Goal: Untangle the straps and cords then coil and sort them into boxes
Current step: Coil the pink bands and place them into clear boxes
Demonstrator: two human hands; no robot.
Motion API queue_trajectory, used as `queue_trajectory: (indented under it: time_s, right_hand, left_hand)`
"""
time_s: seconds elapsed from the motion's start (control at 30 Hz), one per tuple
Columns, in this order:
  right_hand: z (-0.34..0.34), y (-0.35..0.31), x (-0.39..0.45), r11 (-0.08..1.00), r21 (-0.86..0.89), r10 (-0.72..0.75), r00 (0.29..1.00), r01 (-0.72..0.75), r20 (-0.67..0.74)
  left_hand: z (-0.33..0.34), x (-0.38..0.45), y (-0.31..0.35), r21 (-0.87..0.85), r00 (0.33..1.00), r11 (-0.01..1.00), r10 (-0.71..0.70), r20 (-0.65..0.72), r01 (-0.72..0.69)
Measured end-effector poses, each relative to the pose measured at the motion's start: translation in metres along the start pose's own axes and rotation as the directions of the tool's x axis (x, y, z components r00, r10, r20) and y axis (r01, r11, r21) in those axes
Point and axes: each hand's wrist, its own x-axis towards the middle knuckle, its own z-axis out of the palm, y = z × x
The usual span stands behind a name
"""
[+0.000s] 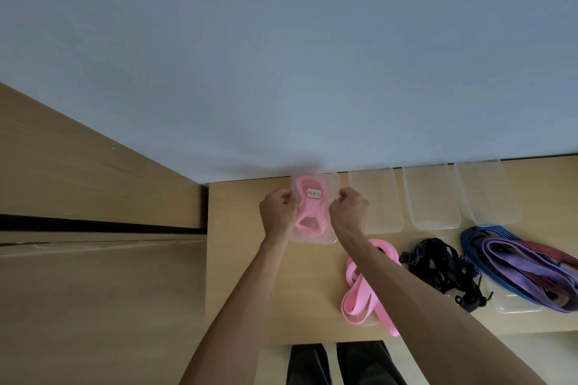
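Seen from above, a wooden bench (250,275) holds a clear lidded box (314,184) with a coiled pink strap (311,222) inside (a small white label sits on top); the left hand (276,212) pinches its 9 o'clock edge and the right hand (348,209) its 3 o'clock edge. Three empty clear boxes (431,197) line the wall at its 3 o'clock. At 5 o'clock lie a loose pink strap (359,300), black cords (444,266), and purple and blue straps (516,262).

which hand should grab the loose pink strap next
Right. The right hand is on the box's right edge, and the loose pink strap lies just under that forearm; the left hand is farther.
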Motion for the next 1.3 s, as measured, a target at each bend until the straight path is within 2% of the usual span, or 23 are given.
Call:
queue_trajectory:
  time_s: [0.17,0.37,0.53,0.63,0.7,0.87,0.97,1.07,1.13,1.2,1.3]
  right_hand:
    - [-0.002,0.005,0.004,0.999,-0.041,0.005,0.999,-0.003,0.047]
    - [0.006,0.01,0.007,0.997,-0.069,0.034,0.998,-0.031,0.05]
    - [0.007,0.009,0.01,0.997,-0.075,0.03,0.999,-0.027,0.034]
    - [0.008,0.011,0.011,0.999,-0.041,0.033,0.999,-0.032,0.028]
    - [0.01,0.013,0.013,0.999,-0.027,0.028,0.999,-0.028,0.024]
    - [0.018,0.017,0.014,0.999,-0.037,-0.025,0.999,0.026,0.038]
    - [0.018,0.021,0.018,0.999,-0.028,-0.035,0.998,0.036,0.049]
    - [0.02,0.026,0.015,1.0,-0.004,-0.02,0.998,0.021,0.052]
    - [0.021,0.03,0.01,0.999,0.036,-0.009,0.999,0.008,0.049]
    - [0.02,0.034,0.006,0.998,0.003,-0.065,0.996,0.064,0.055]
    - [0.016,0.041,0.0,0.957,-0.199,-0.188,0.973,0.212,0.135]
  left_hand:
    - [0.005,0.004,0.004,0.096,0.996,0.995,-0.012,-0.083,0.02]
    - [0.007,0.007,-0.016,0.104,0.999,0.994,-0.046,-0.006,0.046]
    - [0.008,0.003,-0.017,0.086,0.997,0.993,0.082,-0.009,-0.081]
    - [0.007,0.004,-0.021,0.145,0.979,0.969,0.19,0.077,-0.2]
    - [0.005,0.01,-0.022,0.182,0.969,0.955,0.213,0.121,-0.233]
    - [0.008,0.015,-0.02,0.216,0.988,0.966,0.128,0.088,-0.145]
    - [0.013,0.018,-0.024,0.183,0.997,0.981,0.064,0.049,-0.072]
    - [0.01,0.016,-0.032,0.135,0.998,0.989,0.057,0.015,-0.058]
    - [0.008,0.008,-0.038,0.145,0.988,0.977,0.153,0.013,-0.154]
    - [0.005,-0.003,-0.043,0.148,0.956,0.944,0.291,0.034,-0.293]
    - [-0.003,-0.015,-0.047,0.045,0.931,0.932,0.355,0.086,-0.359]
